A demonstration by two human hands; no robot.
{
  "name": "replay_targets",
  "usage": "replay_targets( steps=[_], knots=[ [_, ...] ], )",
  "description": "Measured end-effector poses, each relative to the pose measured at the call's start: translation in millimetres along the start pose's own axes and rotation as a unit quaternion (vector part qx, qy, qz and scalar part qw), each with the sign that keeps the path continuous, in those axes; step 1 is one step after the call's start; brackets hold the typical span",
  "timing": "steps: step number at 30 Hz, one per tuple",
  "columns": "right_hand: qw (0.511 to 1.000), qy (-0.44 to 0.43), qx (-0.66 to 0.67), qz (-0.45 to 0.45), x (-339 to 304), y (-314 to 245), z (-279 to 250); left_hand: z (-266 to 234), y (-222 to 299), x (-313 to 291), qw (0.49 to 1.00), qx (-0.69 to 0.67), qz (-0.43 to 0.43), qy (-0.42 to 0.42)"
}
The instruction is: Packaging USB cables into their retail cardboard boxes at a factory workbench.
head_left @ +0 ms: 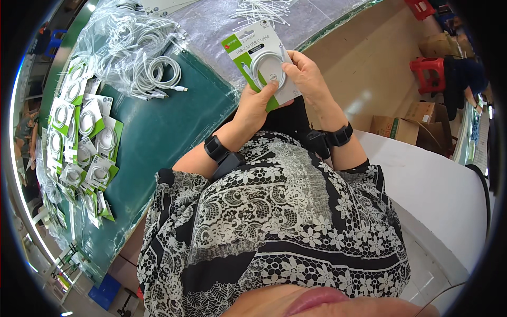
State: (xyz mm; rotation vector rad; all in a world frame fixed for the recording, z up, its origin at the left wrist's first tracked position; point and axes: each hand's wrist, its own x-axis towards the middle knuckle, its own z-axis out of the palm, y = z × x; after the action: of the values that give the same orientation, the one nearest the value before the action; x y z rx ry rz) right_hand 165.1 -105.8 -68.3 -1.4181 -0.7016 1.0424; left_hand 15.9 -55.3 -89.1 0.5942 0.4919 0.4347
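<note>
Both my hands hold a green and white cable card (pixel 240 50) with a coiled white cable (pixel 254 70) on its front. My left hand (pixel 252 108) grips the card's lower left, its thumb lying on the coil. On the right edge, my right hand (pixel 306 76) pinches the card with the thumb over the coil's side. The fingers behind the card are mostly hidden. To the left, loose coiled white cables (pixel 161 74) spill out of a clear plastic bag (pixel 113 39) on the green table.
Several carded cables (pixel 87 124) are heaped at the left of the green table (pixel 153 132). White ties (pixel 261 10) lie at the far side. A white surface (pixel 406 174) is at my right. Farther right stand cardboard boxes (pixel 393 128) and a red stool (pixel 426 71).
</note>
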Motion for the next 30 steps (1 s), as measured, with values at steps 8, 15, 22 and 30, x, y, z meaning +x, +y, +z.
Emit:
replay_targets(
  steps=[8, 15, 22, 30],
  knots=[
    [0.956, 0.055, -0.267, -0.106, -9.1, -6.0, 12.6, -3.1, 0.3, 8.2, 0.998, 0.002, 0.065, -0.001],
    [0.955, -0.007, -0.263, -0.138, -13.3, -10.9, 3.8, -10.0, 13.9, 8.6, 0.999, 0.013, -0.04, -0.026],
    [0.951, 0.016, -0.246, -0.186, -12.9, -20.9, 13.7, -3.2, 19.9, 18.5, 0.996, 0.091, 0.014, 0.017],
    [0.928, 0.033, -0.276, -0.249, -8.4, -7.4, 16.9, -7.7, 8.2, 17.6, 0.986, 0.147, 0.063, 0.042]
  ],
)
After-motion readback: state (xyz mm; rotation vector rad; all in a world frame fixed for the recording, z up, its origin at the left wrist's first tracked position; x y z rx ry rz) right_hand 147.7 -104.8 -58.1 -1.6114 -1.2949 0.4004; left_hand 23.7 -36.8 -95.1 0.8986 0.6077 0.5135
